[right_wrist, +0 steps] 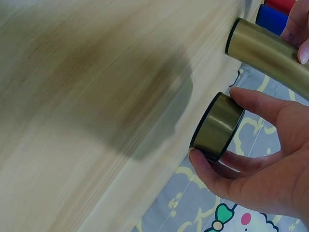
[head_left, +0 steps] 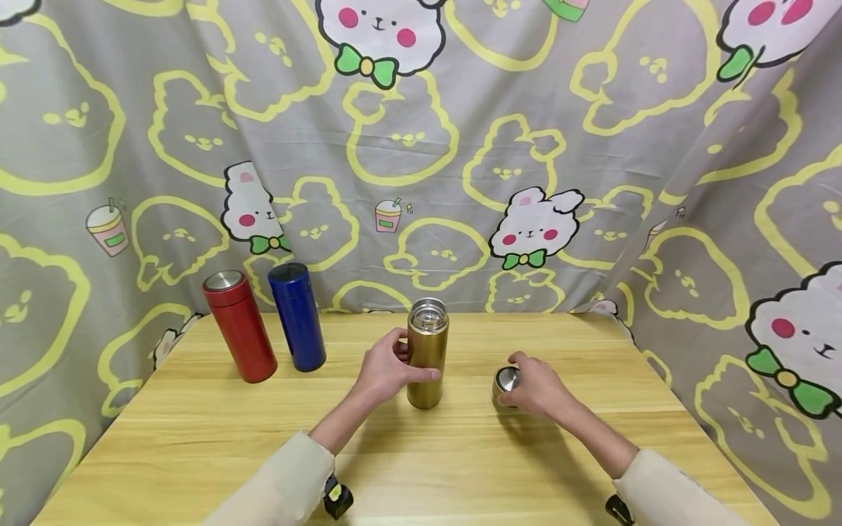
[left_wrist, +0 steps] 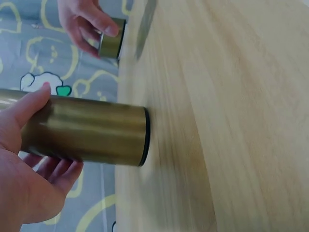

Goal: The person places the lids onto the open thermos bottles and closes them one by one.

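Observation:
In the head view, my left hand (head_left: 389,369) holds a gold thermos bottle (head_left: 426,358) around its middle, thumb across the front. The bottle stands upright with its steel mouth uncovered. To its right, my right hand (head_left: 536,387) grips a short gold lid (head_left: 506,380) with a shiny silver top, close over the tabletop. From the right wrist view, thumb and fingers clasp opposite sides of the lid (right_wrist: 218,126). The left wrist view shows the bottle's dark base (left_wrist: 145,137) right at the wood, fingers curled behind the body.
A red thermos (head_left: 241,326) and a blue thermos (head_left: 297,316), both with lids on, stand at the back left of the wooden table (head_left: 460,467). A grey patterned curtain (head_left: 421,197) hangs behind the table and along its sides.

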Available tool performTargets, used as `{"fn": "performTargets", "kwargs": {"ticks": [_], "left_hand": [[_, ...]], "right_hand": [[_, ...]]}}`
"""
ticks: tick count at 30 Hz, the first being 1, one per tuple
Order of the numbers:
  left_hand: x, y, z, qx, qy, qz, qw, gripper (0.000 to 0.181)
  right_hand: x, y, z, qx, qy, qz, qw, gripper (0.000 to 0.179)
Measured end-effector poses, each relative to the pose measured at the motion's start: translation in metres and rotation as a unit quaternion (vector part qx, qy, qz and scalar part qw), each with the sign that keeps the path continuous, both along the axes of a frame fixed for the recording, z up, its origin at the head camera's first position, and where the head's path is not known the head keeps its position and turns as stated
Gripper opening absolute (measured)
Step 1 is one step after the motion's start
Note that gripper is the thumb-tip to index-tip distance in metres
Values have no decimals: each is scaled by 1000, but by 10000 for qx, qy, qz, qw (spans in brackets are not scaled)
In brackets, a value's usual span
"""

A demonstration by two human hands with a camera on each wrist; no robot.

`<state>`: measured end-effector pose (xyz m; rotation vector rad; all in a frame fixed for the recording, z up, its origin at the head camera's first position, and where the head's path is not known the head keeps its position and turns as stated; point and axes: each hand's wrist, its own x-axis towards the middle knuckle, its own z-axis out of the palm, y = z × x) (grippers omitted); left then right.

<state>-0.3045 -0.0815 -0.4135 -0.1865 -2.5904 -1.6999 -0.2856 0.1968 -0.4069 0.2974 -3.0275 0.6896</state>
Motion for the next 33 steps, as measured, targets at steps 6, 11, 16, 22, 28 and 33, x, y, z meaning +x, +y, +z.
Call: {"fn": "performTargets", "kwargs": {"ticks": [6, 11, 16, 22, 28, 33], "left_hand": [[-3, 0, 1, 4, -38, -108, 9999, 63], [-5, -1, -1, 4, -24, -202, 9998, 63], [-5, -1, -2, 48, -43, -190, 9998, 63], [-6, -1, -2, 38, -73, -161, 9998, 63], [-6, -1, -3, 18, -47, -165, 9999, 63], [-5, -1, -4, 7, -43, -139, 9999, 63]], "right_hand": [[-2, -2, 1, -141, -10, -149, 9998, 65], [-2, -4, 3, -297, 122, -150, 9994, 61], [-4, -7, 11, -442, 422, -104, 9981, 58], [-8, -10, 22, -528, 487, -112, 9973, 57], [-11, -13, 38, -526, 499, -6, 9974, 59], [-15, -18, 56, -532, 598, 72, 9968, 60]]}}
